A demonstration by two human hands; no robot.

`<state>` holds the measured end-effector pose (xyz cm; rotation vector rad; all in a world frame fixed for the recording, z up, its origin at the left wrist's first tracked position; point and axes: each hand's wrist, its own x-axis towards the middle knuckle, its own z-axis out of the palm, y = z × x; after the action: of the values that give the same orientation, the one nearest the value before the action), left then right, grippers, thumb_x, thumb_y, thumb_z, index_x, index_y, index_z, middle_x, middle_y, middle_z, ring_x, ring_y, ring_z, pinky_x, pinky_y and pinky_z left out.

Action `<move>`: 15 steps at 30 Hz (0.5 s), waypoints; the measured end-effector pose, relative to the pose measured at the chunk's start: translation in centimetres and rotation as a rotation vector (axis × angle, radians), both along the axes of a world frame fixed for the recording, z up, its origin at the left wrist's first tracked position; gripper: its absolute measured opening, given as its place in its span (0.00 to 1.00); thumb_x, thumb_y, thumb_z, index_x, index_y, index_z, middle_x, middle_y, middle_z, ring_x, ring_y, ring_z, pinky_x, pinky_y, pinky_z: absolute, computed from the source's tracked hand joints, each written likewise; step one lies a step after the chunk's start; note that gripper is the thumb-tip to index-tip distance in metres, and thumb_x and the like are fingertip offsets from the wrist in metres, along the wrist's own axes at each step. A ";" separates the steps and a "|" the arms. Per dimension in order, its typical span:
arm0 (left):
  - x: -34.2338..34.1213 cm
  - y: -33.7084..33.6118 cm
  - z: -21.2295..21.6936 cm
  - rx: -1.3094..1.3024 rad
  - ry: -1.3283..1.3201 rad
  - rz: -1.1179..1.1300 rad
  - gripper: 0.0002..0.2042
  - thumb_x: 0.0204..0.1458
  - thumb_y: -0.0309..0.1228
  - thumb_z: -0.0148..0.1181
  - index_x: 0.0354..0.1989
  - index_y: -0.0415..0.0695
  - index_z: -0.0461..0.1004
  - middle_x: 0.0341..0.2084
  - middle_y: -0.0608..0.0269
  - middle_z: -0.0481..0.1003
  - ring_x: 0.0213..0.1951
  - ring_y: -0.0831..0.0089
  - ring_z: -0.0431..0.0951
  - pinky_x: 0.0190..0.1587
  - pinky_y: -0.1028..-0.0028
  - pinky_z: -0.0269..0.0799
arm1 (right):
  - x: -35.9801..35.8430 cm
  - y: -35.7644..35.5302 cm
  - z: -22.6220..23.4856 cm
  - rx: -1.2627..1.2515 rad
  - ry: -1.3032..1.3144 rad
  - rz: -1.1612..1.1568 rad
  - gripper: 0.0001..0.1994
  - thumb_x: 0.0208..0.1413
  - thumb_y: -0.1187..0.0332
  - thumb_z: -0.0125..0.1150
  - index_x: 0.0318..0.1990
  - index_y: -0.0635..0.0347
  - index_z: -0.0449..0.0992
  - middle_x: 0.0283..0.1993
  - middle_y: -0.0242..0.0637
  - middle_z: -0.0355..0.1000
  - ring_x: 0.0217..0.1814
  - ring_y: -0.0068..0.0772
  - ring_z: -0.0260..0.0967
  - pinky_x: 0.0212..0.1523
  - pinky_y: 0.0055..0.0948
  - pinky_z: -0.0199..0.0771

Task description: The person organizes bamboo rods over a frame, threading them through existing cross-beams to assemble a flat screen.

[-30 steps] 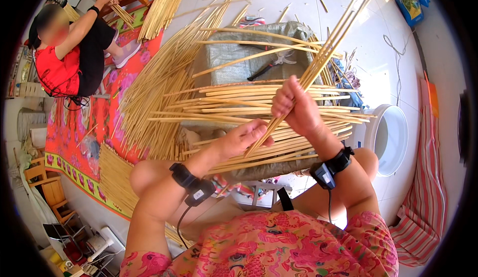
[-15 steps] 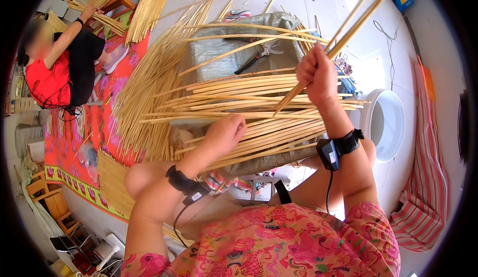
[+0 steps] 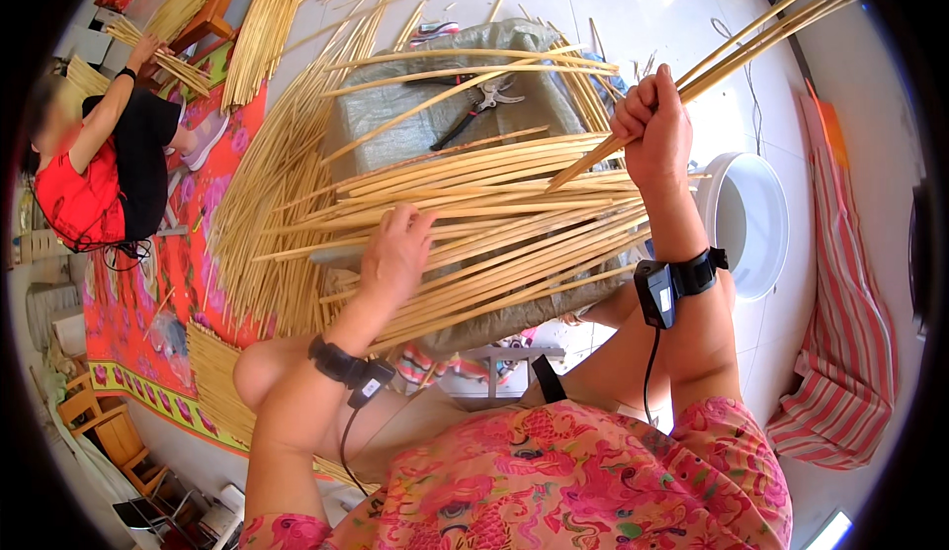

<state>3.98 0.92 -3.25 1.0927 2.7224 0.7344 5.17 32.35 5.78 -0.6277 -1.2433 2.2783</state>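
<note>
Gripping a small bunch of long pale cane strips (image 3: pixel 751 41), the right hand (image 3: pixel 652 130) is closed in a tight fist around them, lifted over the right end of the work surface; the strips shoot up and away toward the upper right. The left hand (image 3: pixel 395 253) lies flat with fingers loosely spread, palm down on the layered mat of strips (image 3: pixel 494 214), near its front left edge.

That mat sits across a block wrapped in grey-green sacking (image 3: pixel 395 115), which is what carries everything. A pair of pliers (image 3: pixel 474 105) lies on the sacking toward its far edge, apart from both hands.

Handling-wise, I'd guess these strips are very light and springy, stiff along the length but bendy, and probably smooth enough to slide against each other. Pinching a few near one end like the fist does looks sensible; grabbing mid-length would likely let the ends whip around. They could also snap if kinked.

Further out: a white bucket (image 3: pixel 761 224) on the floor to the right, loose cane bundles (image 3: pixel 257 41) on the floor at left, and another person (image 3: pixel 99 174) sitting on a red floral mat (image 3: pixel 203 253).
</note>
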 end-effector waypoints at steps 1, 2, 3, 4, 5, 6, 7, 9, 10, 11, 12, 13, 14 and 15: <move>-0.2 0.2 0.3 0.022 -0.011 0.003 0.10 0.43 0.24 0.59 0.35 0.43 0.69 0.33 0.58 0.66 0.38 0.58 0.70 0.37 0.64 0.68 | 0.0 0.1 0.1 -0.001 0.001 -0.005 0.21 0.60 0.59 0.45 0.16 0.52 0.51 0.14 0.25 0.43 0.16 0.21 0.40 0.19 0.24 0.45; -0.3 0.3 0.5 0.045 -0.022 0.006 0.10 0.43 0.24 0.59 0.35 0.43 0.69 0.32 0.58 0.66 0.38 0.58 0.69 0.37 0.64 0.68 | 0.1 0.2 0.1 -0.001 0.002 -0.009 0.21 0.60 0.59 0.45 0.16 0.52 0.51 0.14 0.25 0.43 0.16 0.21 0.40 0.19 0.24 0.46; -0.3 0.5 1.0 0.047 -0.069 0.001 0.10 0.43 0.23 0.59 0.35 0.43 0.69 0.32 0.58 0.66 0.38 0.58 0.69 0.37 0.64 0.68 | 0.1 0.3 0.2 -0.007 0.002 -0.005 0.21 0.60 0.58 0.45 0.16 0.52 0.51 0.14 0.25 0.43 0.16 0.21 0.40 0.19 0.24 0.46; -0.3 0.7 1.3 0.049 -0.115 -0.003 0.10 0.42 0.23 0.59 0.34 0.43 0.69 0.33 0.58 0.66 0.38 0.58 0.69 0.37 0.64 0.68 | 0.2 0.3 0.2 -0.012 0.002 -0.002 0.21 0.60 0.58 0.45 0.16 0.52 0.51 0.14 0.25 0.43 0.16 0.21 0.40 0.19 0.24 0.46; -0.3 0.7 1.0 0.054 -0.155 -0.086 0.10 0.42 0.23 0.59 0.35 0.43 0.68 0.33 0.58 0.66 0.38 0.58 0.69 0.37 0.64 0.68 | 0.3 0.4 0.3 -0.017 0.002 0.002 0.21 0.60 0.58 0.45 0.16 0.52 0.51 0.14 0.25 0.43 0.16 0.21 0.40 0.19 0.24 0.46; -0.2 0.5 0.5 0.058 -0.196 -0.167 0.10 0.42 0.23 0.59 0.35 0.43 0.68 0.33 0.57 0.66 0.38 0.57 0.69 0.37 0.64 0.68 | 0.3 0.4 0.3 -0.018 -0.002 0.004 0.21 0.60 0.58 0.45 0.16 0.52 0.51 0.14 0.25 0.43 0.16 0.21 0.40 0.19 0.24 0.46; -0.2 0.5 0.2 0.062 -0.237 -0.247 0.10 0.42 0.23 0.59 0.35 0.42 0.68 0.33 0.57 0.66 0.38 0.57 0.69 0.37 0.63 0.68 | 0.3 0.3 0.4 -0.019 -0.005 0.006 0.21 0.60 0.58 0.45 0.16 0.52 0.51 0.14 0.25 0.43 0.16 0.21 0.40 0.19 0.24 0.46; -0.1 0.8 -0.3 0.088 -0.110 -0.212 0.10 0.42 0.23 0.59 0.34 0.42 0.68 0.33 0.58 0.66 0.38 0.57 0.69 0.37 0.64 0.68 | 0.4 0.3 0.4 -0.010 -0.011 0.008 0.21 0.60 0.58 0.45 0.16 0.51 0.51 0.14 0.25 0.44 0.16 0.21 0.40 0.19 0.24 0.46; -0.1 1.0 -0.4 0.100 -0.047 -0.194 0.10 0.42 0.23 0.59 0.34 0.42 0.68 0.33 0.58 0.66 0.38 0.57 0.69 0.38 0.64 0.68 | 0.4 0.3 0.4 -0.001 -0.014 0.009 0.21 0.60 0.58 0.45 0.16 0.51 0.51 0.14 0.25 0.44 0.16 0.21 0.40 0.19 0.24 0.46; -0.3 1.2 -0.4 0.085 -0.016 -0.136 0.09 0.42 0.23 0.59 0.33 0.42 0.68 0.33 0.58 0.66 0.39 0.58 0.69 0.38 0.64 0.68 | 0.5 0.3 0.4 0.007 -0.016 0.011 0.21 0.60 0.58 0.45 0.16 0.52 0.51 0.14 0.25 0.44 0.16 0.20 0.40 0.19 0.24 0.46; -0.6 1.5 -0.1 0.070 0.016 -0.077 0.09 0.42 0.23 0.59 0.33 0.42 0.68 0.32 0.59 0.66 0.39 0.58 0.69 0.38 0.64 0.68 | 0.6 0.3 0.4 0.008 -0.016 0.012 0.21 0.60 0.58 0.45 0.16 0.51 0.51 0.15 0.24 0.44 0.16 0.20 0.40 0.19 0.24 0.46; -0.8 1.8 0.1 0.054 0.049 -0.019 0.09 0.42 0.23 0.59 0.33 0.42 0.68 0.32 0.59 0.66 0.39 0.59 0.69 0.38 0.64 0.68 | 0.6 0.3 0.4 0.008 -0.015 0.014 0.21 0.60 0.58 0.45 0.16 0.51 0.51 0.15 0.24 0.44 0.16 0.20 0.40 0.19 0.24 0.46; -1.2 1.7 0.0 0.019 0.056 -0.029 0.09 0.42 0.23 0.59 0.33 0.43 0.68 0.32 0.59 0.66 0.39 0.59 0.69 0.38 0.64 0.68 | 0.7 0.4 0.4 0.009 -0.015 0.016 0.21 0.60 0.58 0.45 0.16 0.51 0.51 0.15 0.24 0.44 0.16 0.20 0.40 0.19 0.24 0.46; -1.6 1.4 -0.1 -0.019 0.064 -0.038 0.09 0.42 0.23 0.59 0.33 0.43 0.68 0.32 0.60 0.66 0.39 0.60 0.69 0.38 0.65 0.68 | 0.7 0.4 0.4 0.004 -0.020 0.015 0.21 0.60 0.58 0.45 0.16 0.51 0.51 0.15 0.24 0.43 0.16 0.20 0.40 0.19 0.23 0.46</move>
<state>2.43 2.31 -3.31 1.1804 2.7472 0.6787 5.91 32.73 6.15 -0.6437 -1.2661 2.2858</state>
